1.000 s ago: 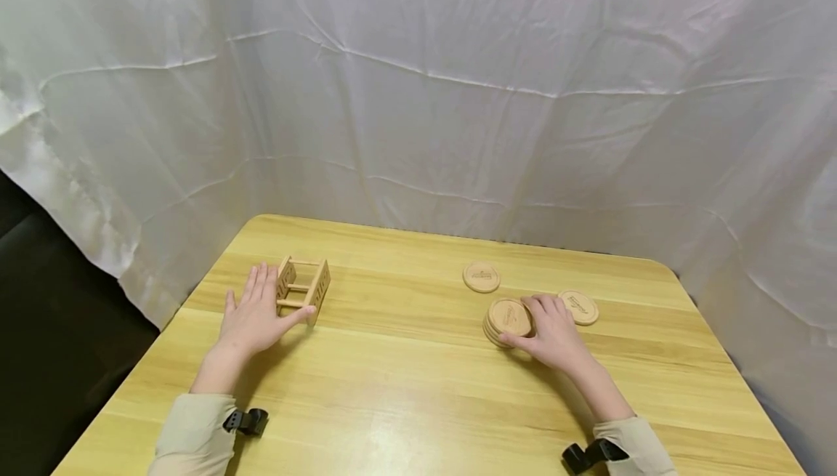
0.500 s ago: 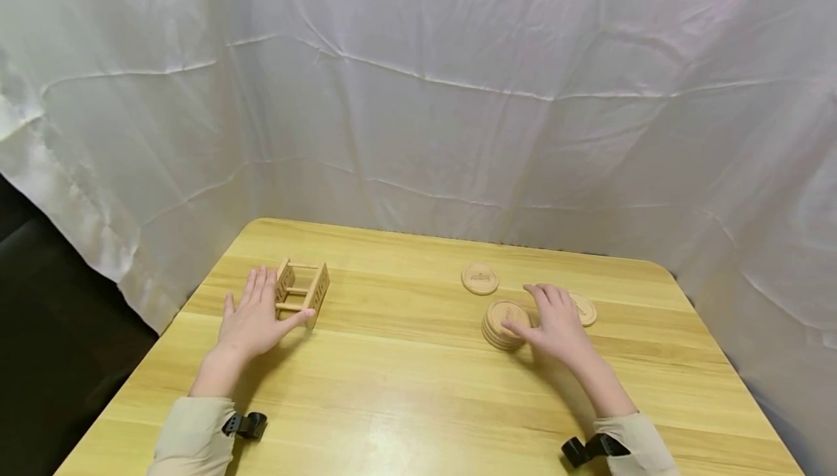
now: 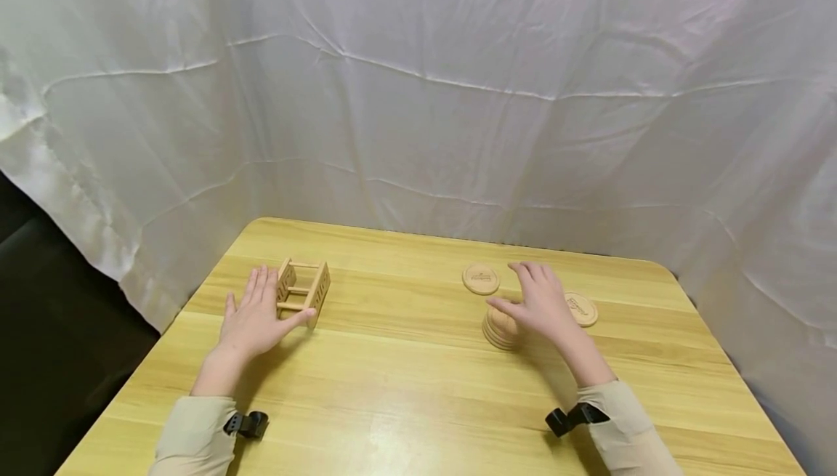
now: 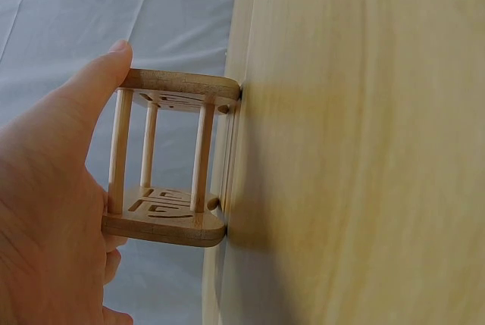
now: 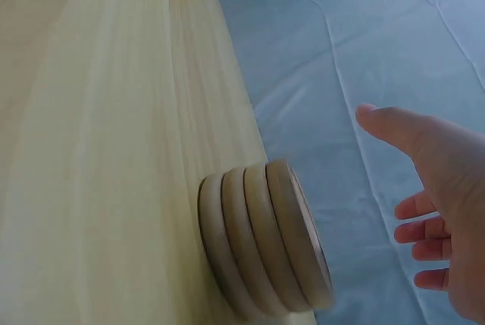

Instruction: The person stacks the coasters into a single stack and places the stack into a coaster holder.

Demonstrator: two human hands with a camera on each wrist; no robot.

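My left hand [image 3: 251, 323] holds a small wooden coaster rack [image 3: 319, 293] on the left of the table, with the thumb at one side panel and the fingers at the other. In the left wrist view, dowels join the rack's two cut-out panels [image 4: 170, 232], and no coaster is inside. My right hand [image 3: 544, 305] hovers over a stack of several round wooden coasters [image 3: 497, 333], fingers spread, holding nothing. The right wrist view shows a gap between that hand and the coaster stack [image 5: 258, 242]. The head view has the hand covering part of the stack.
One loose coaster [image 3: 480, 279] lies flat behind the stack, and another coaster [image 3: 581, 309] lies to its right. The wooden table [image 3: 392, 389] has rounded far corners. A pale curtain [image 3: 418, 134] hangs behind it and along the sides.
My right hand has let go of the coaster stack, lifted above it, and shifted slightly left and away from me. The left hand and rack have stayed put.
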